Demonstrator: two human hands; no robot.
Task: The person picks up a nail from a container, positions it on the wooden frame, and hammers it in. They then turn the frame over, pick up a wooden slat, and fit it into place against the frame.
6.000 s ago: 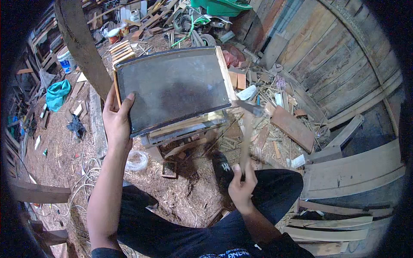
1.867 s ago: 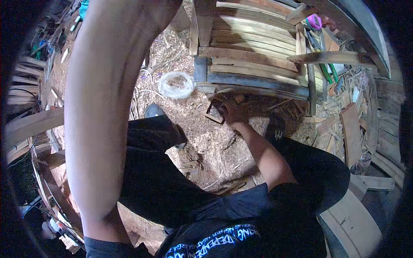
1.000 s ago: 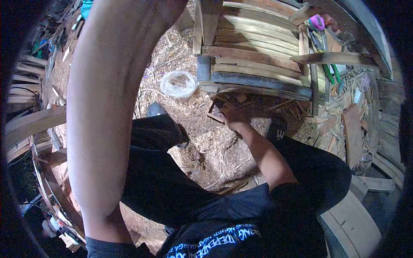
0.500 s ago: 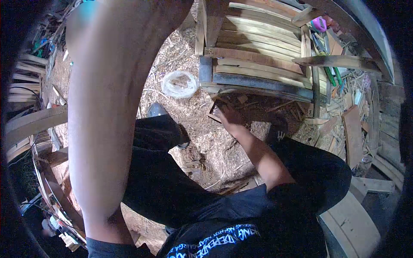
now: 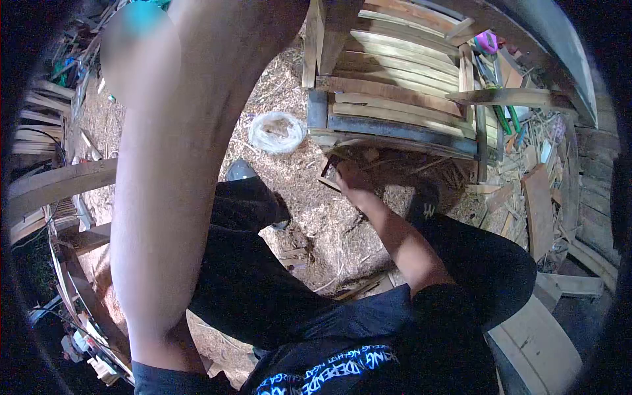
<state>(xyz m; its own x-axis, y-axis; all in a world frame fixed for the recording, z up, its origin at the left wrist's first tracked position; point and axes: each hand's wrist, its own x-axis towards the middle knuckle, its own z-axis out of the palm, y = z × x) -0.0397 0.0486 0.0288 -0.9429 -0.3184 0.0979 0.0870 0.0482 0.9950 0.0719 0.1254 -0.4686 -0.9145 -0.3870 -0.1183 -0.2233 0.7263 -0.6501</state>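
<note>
My left arm [image 5: 168,191] crosses the view close to the camera, reaching up and out past the top edge. My left hand is outside the frame. Down in the shade under the front of a slatted wooden bench [image 5: 395,108], my right hand [image 5: 353,179] is closed on the right side of a small dark-rimmed rectangular box [image 5: 330,172]. Its contents are too dark to make out. A clear plastic bag [image 5: 276,132], rolled open, sits on the sawdust to the left of the bench.
Wood shavings and sawdust cover the ground [image 5: 322,230]. Green-handled cutters [image 5: 505,118], a pink object [image 5: 486,42] and scrap wood lie at the right. A loose board [image 5: 538,210] leans there. A curved wooden piece [image 5: 66,179] stands at the left.
The view has shifted slightly, and my left arm appears a little further right. My right hand stays at the small box, its fingers now closer around the edge.
</note>
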